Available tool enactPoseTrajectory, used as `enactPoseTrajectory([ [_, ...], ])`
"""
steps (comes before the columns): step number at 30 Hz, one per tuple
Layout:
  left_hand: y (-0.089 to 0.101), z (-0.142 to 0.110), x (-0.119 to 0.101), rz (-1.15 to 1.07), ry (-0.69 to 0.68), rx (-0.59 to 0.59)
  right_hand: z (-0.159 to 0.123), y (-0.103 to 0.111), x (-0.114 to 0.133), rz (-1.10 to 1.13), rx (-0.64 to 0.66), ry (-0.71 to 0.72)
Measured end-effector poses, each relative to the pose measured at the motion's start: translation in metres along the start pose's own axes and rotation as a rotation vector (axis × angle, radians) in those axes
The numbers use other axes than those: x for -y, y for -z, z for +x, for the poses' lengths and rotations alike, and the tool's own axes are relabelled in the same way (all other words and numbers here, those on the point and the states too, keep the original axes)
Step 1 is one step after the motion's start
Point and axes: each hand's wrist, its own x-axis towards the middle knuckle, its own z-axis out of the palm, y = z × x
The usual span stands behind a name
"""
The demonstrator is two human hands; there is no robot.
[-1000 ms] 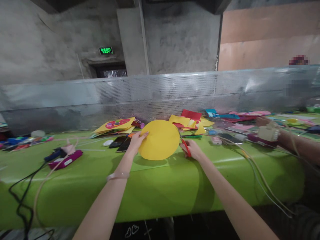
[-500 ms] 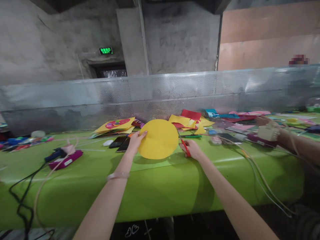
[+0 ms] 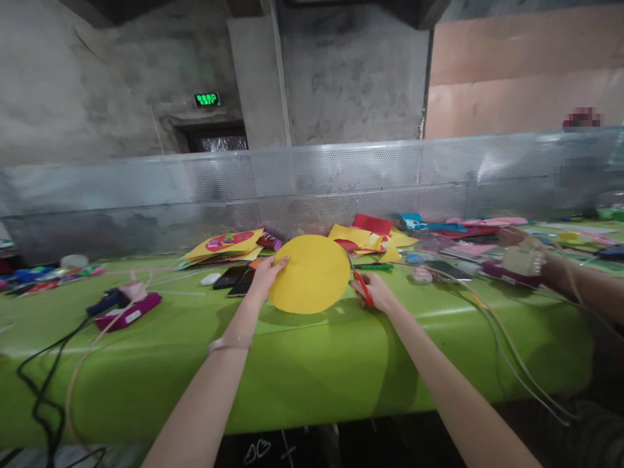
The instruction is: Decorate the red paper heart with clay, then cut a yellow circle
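Note:
A round yellow sheet of paper (image 3: 312, 274) is held up above the green table. My left hand (image 3: 266, 276) pinches its left edge, thumb on the near face. In my right hand (image 3: 375, 291) is a pair of scissors (image 3: 363, 289) with red handles, fingers closed round them. The blades stand at the right edge of the paper; I cannot tell whether they touch it. Behind my left hand lie two dark phones (image 3: 231, 277) and a small white case (image 3: 210, 279). A green pen (image 3: 375, 266) lies beyond the scissors.
Yellow and red paper pieces (image 3: 373, 235) and a stack of decorated yellow sheets (image 3: 227, 244) lie at the back by a perforated metal screen (image 3: 316, 172). A purple box (image 3: 129, 312) with cables sits left. Another person's hand (image 3: 517, 244) is at the right.
The yellow paper has shifted slightly down and to the right and turned a little in my left hand. The scissors remain at its right edge.

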Motion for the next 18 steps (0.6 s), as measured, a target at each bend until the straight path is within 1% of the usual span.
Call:
enactPoseTrajectory([
  [7,0.0002,0.0016,0.0008,-0.022,-0.01,-0.008,-0.0016,0.0007,0.0019,0.009,0.014,-0.029],
  [18,-0.0023,-0.003,-0.0038,-0.013,-0.001,-0.027,-0.0025,0.0006,0.0051,0.024,0.018,-0.024],
])
